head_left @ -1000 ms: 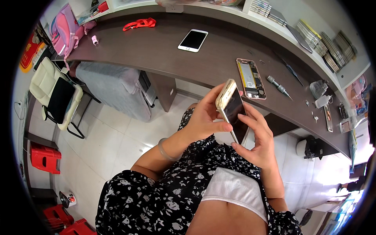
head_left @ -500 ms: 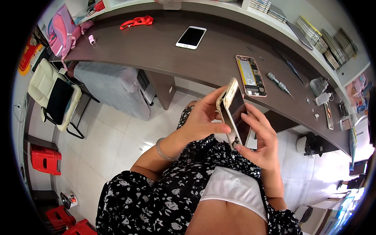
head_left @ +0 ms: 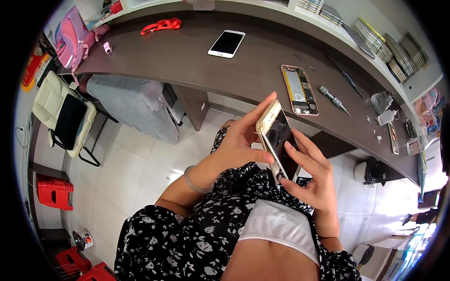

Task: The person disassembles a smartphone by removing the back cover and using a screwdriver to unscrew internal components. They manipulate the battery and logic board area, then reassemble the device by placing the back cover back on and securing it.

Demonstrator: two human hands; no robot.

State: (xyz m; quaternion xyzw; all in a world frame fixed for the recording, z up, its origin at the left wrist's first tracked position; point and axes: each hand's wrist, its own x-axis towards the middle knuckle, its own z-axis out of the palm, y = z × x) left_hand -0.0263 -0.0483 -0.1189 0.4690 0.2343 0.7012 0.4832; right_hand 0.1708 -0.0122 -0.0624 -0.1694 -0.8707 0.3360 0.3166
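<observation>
Above my lap, close to the desk's front edge, I hold a gold-and-white smartphone tilted up, its dark screen turned to the right. A gap shows between screen and frame along the left edge. My left hand is wrapped round the back and left side, thumb on that edge. The fingers of my right hand press on the screen, and its thumb is at the lower corner. On the desk beyond lies an opened phone housing with battery and circuit board exposed. A grey screwdriver lies right of it.
The dark desk carries a white phone, a red strap, thin tweezers, a small white bottle and a clear container. A cream chair and red stools stand left.
The phone has turned slightly in my hands, showing more of its top edge. My left index finger now stretches up past its top. The right fingers have shifted a little on the screen.
</observation>
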